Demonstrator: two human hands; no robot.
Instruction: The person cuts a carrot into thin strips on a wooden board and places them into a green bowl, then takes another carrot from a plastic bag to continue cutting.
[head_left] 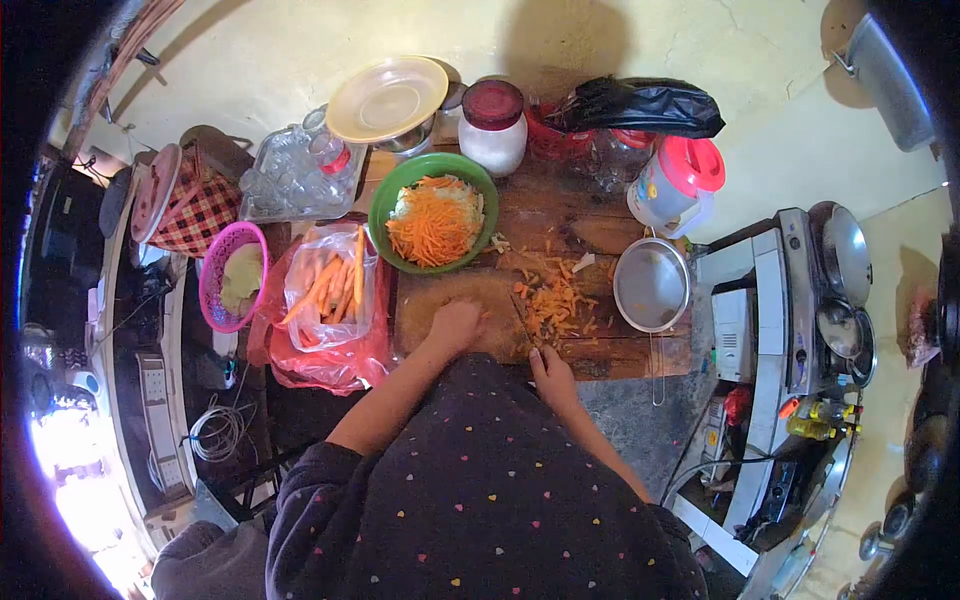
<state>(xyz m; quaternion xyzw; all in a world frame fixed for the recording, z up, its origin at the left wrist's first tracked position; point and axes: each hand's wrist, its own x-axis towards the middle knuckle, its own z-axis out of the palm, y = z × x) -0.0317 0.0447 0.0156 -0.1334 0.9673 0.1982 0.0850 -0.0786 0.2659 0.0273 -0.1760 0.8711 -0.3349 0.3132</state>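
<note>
My right hand is closed around the handle of a knife, its dark blade pointing away from me along the right side of the wooden cutting board. Chopped carrot pieces lie spread just right of the blade. Over the board is my left hand, bent downward, with its fingers blurred and partly hidden, so what they hold does not show. Beyond the board, a green bowl contains carrot strips over paler shreds. Whole carrots fill a plastic bag on the left.
A pink basket stands far left. Behind are a tray of glasses, a yellow plate, a red-lidded jar and a pitcher. A strainer rests at right, near the stove.
</note>
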